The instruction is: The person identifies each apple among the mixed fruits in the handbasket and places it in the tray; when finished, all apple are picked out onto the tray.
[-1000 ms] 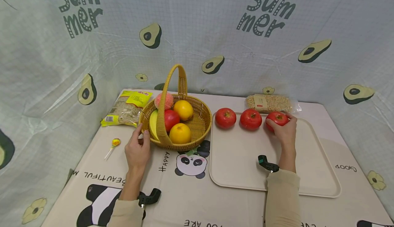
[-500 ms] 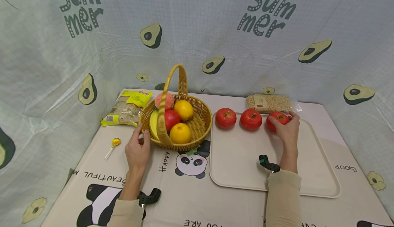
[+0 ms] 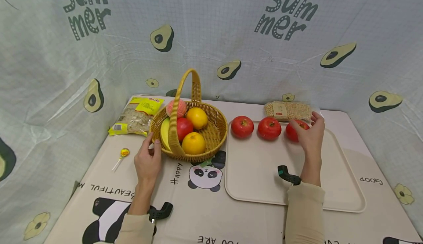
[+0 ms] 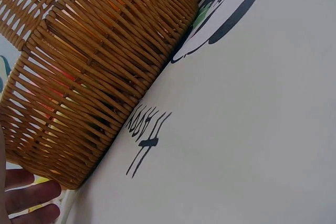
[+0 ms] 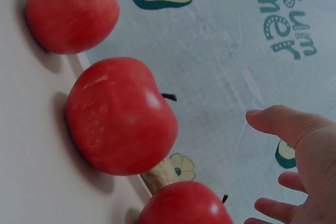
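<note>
Three red apples stand in a row along the far edge of the beige tray [image 3: 264, 170]: a left apple [image 3: 242, 127], a middle apple [image 3: 269, 128] and a right apple [image 3: 293, 131]. My right hand [image 3: 311, 133] is over the right apple with thumb and fingers spread, hiding part of it. In the right wrist view, a gap separates that hand [image 5: 315, 166] from the apples. My left hand [image 3: 147, 163] rests against the left side of a wicker basket [image 3: 214, 126], its fingers relaxed. The basket holds two oranges, a red fruit, a pink fruit and something yellow.
A yellow-labelled bag [image 3: 137, 115] lies behind the basket's left side. A lollipop [image 3: 122, 157] lies left of my left hand. Behind the tray is a clear packet of grains [image 3: 290, 111]. The patterned curtain [image 3: 211, 34] rises at the table's back edge.
My right hand's fingers have come off the right apple and spread; the hand has shifted slightly up and right. The apple stays on the tray. My left hand has not moved.
</note>
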Action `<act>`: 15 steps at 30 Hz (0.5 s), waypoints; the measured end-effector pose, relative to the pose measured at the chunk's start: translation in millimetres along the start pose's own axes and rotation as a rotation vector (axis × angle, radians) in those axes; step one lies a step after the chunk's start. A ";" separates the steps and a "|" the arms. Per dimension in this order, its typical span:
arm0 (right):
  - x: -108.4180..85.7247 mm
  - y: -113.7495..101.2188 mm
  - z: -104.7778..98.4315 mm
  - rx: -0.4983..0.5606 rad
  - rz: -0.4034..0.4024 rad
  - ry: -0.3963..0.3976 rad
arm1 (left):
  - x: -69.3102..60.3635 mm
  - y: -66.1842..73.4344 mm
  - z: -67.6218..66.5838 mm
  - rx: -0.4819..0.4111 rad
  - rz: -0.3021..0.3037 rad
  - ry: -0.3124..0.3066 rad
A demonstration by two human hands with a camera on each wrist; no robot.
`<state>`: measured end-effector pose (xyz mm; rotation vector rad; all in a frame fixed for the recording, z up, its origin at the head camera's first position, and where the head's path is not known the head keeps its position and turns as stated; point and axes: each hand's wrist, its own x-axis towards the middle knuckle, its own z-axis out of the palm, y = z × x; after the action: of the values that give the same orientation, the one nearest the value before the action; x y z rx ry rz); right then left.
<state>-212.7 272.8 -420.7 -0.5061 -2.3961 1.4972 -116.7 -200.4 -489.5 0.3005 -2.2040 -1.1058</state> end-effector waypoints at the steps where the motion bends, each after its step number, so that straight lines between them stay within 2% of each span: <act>1: -0.5 -1.7 0.6 0.001 -0.011 0.002 | 0.0 -0.2 0.1 0.000 0.000 0.000; 15: -15.0 -28.0 14.6 -0.010 -0.108 -0.046 | 0.0 -0.6 0.7 0.006 0.008 0.011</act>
<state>-209.2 243.2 -402.3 -0.3420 -2.4252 1.4659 -117.2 -200.3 -490.3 0.3000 -2.1974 -1.0905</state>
